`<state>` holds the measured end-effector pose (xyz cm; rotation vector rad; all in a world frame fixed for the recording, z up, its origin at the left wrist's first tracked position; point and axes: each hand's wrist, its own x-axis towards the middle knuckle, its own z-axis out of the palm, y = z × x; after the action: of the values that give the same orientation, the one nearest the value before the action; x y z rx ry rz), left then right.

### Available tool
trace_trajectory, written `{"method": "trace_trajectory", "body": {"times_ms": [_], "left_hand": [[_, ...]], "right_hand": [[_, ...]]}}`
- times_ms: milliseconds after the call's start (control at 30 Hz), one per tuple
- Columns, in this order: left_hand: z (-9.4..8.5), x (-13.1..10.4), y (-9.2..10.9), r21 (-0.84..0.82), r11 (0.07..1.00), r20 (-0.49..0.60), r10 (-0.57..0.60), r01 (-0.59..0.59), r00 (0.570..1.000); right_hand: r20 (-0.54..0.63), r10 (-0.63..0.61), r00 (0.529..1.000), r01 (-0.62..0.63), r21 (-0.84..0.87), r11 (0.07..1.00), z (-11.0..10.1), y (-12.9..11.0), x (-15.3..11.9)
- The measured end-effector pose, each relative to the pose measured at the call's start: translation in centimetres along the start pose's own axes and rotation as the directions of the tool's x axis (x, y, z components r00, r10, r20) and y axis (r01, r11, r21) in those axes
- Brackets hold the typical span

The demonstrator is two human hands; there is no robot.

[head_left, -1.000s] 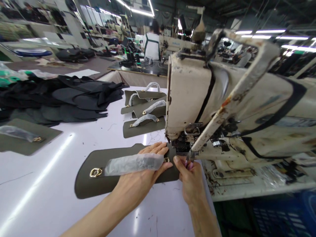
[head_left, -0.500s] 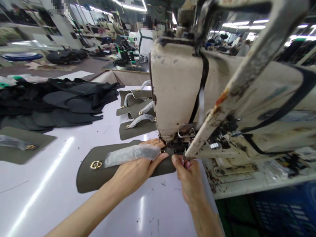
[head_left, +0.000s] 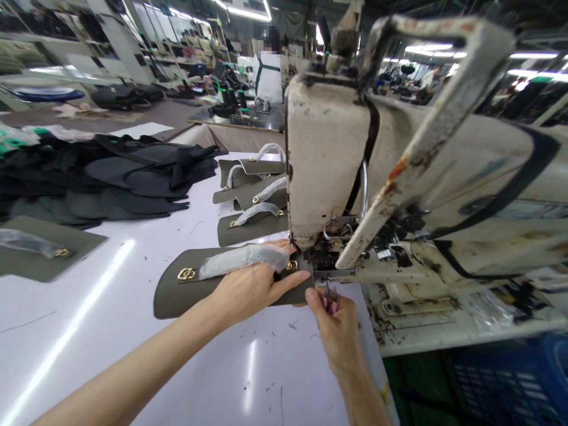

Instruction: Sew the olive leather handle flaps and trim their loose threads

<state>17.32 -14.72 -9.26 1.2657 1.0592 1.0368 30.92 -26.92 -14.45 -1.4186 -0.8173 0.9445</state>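
An olive-grey panel [head_left: 177, 296] with gold fittings and a plastic-wrapped handle [head_left: 242, 260] lies on the white table, its right end at the sewing machine [head_left: 328, 160]. My left hand [head_left: 252, 290] reaches under the wrapped handle and rests on the panel, thumb stretched along its right part and the far fingers partly hidden behind the handle. At the panel's near right corner, my right hand [head_left: 332, 319] pinches the edge with thumb and finger. Small pink-handled snips [head_left: 329, 303] are tucked in that same hand, blades pointing up near the needle area.
Several similar panels with wrapped handles [head_left: 252, 222] lie behind, and another panel [head_left: 39, 248] at the far left. A heap of black pieces [head_left: 110, 177] covers the back left. A blue basket [head_left: 510, 378] stands low at the right. A person [head_left: 268, 71] is farther back.
The panel's left end has swung away from me and to the right, with my left hand moving along. The view has shifted slightly. Both hands keep their hold.
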Motion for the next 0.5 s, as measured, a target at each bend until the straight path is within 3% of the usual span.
{"method": "trace_trajectory", "body": {"times_ms": [233, 500], "left_hand": [[1.0, -0.2, 1.4, 0.021, 0.997, 0.033, -0.074, 0.073, 0.997], [0.7, 0.3, 0.5, 0.096, 0.992, 0.025, -0.085, 0.083, 0.996]], "right_hand": [[-0.015, 0.024, 1.0, -0.024, 0.001, 1.0, 0.2, -0.2, 0.2], [-0.104, 0.009, 0.995, -0.008, 0.01, 1.0, 0.8, -0.7, 0.4]]}}
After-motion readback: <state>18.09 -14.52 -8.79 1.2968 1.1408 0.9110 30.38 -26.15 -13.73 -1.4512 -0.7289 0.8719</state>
